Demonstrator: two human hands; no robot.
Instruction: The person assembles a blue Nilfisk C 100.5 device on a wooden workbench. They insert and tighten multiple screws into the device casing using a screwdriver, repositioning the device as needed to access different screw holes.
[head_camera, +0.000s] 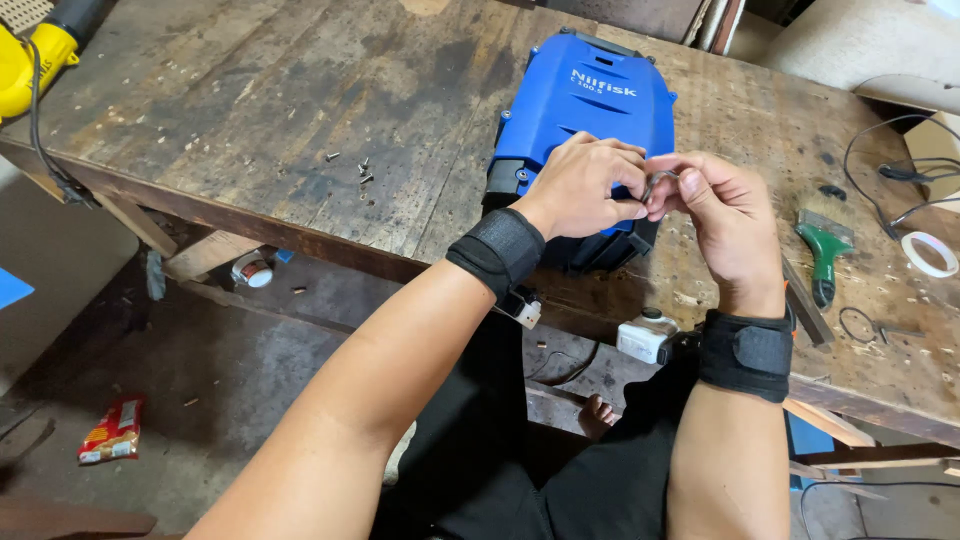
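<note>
Together left hand (580, 185) and right hand (722, 215) pinch a small bent metal clip (657, 183) over the blue machine housing (585, 110) | white label strip on its top | wooden bench (300, 110) | red snack wrapper (112, 430) on floor

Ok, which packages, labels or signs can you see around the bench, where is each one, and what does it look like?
Snack packet: on the floor at lower left, flat and crumpled, red and yellow.
Printed marking: white lettering on the top of the blue plastic housing on the wooden bench.
Small tub: under the bench edge, round, white with a reddish label.
No screens or wall signs in view.
</note>
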